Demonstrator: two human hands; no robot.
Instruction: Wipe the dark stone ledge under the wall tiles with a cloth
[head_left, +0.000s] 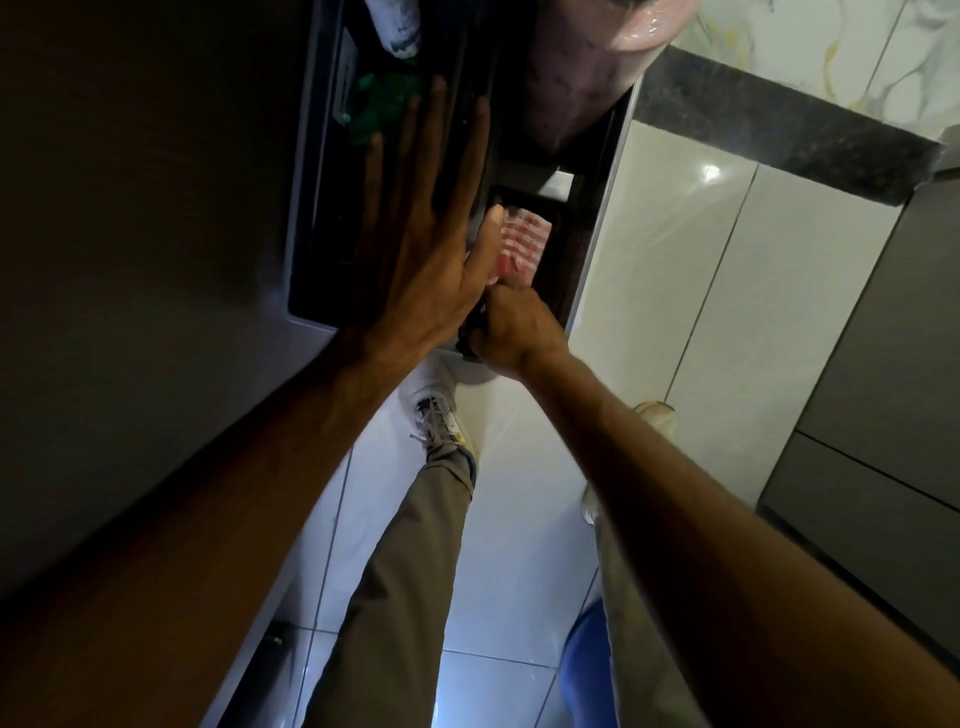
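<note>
A red-and-white striped cloth (521, 240) lies in a dark recess below me. My right hand (511, 328) is closed in a fist on the cloth's near end. Fingers spread, my left hand (422, 236) rests flat against the dark panel (317, 208) beside it and holds nothing. The dark speckled stone ledge (779, 122) runs across the upper right, under pale marbled wall tiles (810, 36). Both hands are well to its left and apart from it.
A pink rounded object (582, 73) sits at the top, and something green (384, 104) lies past my left fingertips. Grey cabinet fronts (862, 415) line the right. My legs and white shoes (434, 410) stand on glossy white floor tiles (670, 249). A blue object (587, 670) is at bottom.
</note>
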